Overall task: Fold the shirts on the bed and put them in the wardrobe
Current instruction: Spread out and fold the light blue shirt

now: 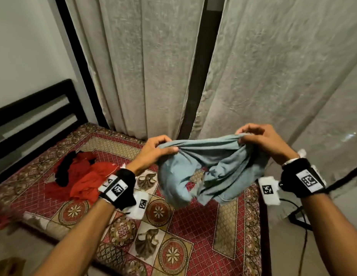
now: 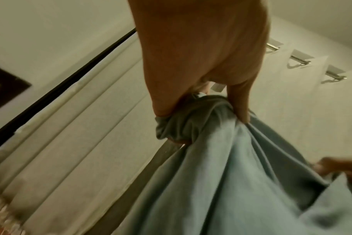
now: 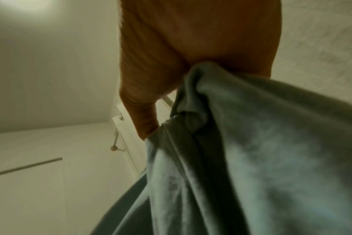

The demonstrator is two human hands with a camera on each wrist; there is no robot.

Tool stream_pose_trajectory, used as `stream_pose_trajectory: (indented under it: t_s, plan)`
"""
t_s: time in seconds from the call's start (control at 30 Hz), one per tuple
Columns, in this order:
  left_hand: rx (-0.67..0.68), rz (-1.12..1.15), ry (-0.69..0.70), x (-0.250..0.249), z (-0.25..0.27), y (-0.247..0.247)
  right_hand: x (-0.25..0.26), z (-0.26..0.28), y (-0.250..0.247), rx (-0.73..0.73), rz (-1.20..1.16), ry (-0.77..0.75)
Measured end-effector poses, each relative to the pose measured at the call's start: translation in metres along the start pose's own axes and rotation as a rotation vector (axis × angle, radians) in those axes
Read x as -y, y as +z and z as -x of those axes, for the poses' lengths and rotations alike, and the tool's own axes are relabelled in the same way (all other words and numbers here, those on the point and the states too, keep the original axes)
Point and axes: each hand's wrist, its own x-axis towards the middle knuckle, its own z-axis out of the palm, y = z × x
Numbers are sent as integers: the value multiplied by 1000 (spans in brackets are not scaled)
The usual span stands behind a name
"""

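Observation:
A crumpled light blue shirt (image 1: 211, 166) hangs in the air above the bed (image 1: 193, 226), held between both hands. My left hand (image 1: 159, 148) grips a bunched edge of it at the left; in the left wrist view the blue shirt (image 2: 231, 174) is pinched between thumb and fingers of that left hand (image 2: 201, 98). My right hand (image 1: 253, 136) grips the other end; in the right wrist view the blue shirt (image 3: 261, 151) drapes down from the right hand (image 3: 181, 71). A red shirt (image 1: 88, 176) with a black garment (image 1: 63, 172) on it lies crumpled on the bed's left side.
The bed has a red and gold patterned cover and a black slatted headboard (image 1: 34, 108) at the left. Grey curtains (image 1: 143, 66) hang close behind the bed. A black cable (image 1: 301, 216) lies on the floor to the right of the bed.

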Motion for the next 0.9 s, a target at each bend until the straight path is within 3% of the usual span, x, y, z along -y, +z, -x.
stream_pose_trajectory:
  t_s: [0.07, 0.13, 0.2, 0.23, 0.33, 0.4, 0.47, 0.53, 0.67, 0.9]
  plan:
    - [192, -229, -73, -9, -4, -15, -19, -3, 1, 36, 51, 17]
    - [405, -542, -242, -13, -6, -22, -33, -10, 2, 50, 80, 57]
    - [505, -735, -367, -18, -4, -29, -46, -20, 1, 53, 130, 114]
    - [523, -719, -387, -22, -2, -31, -54, -25, 1, 60, 169, 141]
    - [483, -244, -342, -37, -1, -25, -73, -30, 10, 69, 373, 184]
    - [358, 146, -312, -44, -5, -14, -63, -18, 29, -50, 426, 90]
    - [225, 402, -322, -49, -15, 1, -35, 5, 62, -185, 117, -19]
    - [110, 580, -391, -54, -24, 12, -10, 35, 103, -190, -211, -16]
    - [59, 705, -482, -65, -36, 23, -4, 63, 167, -41, -325, 112]
    - [-40, 816, -461, -73, -47, -10, -36, 47, 230, -167, -150, 168]
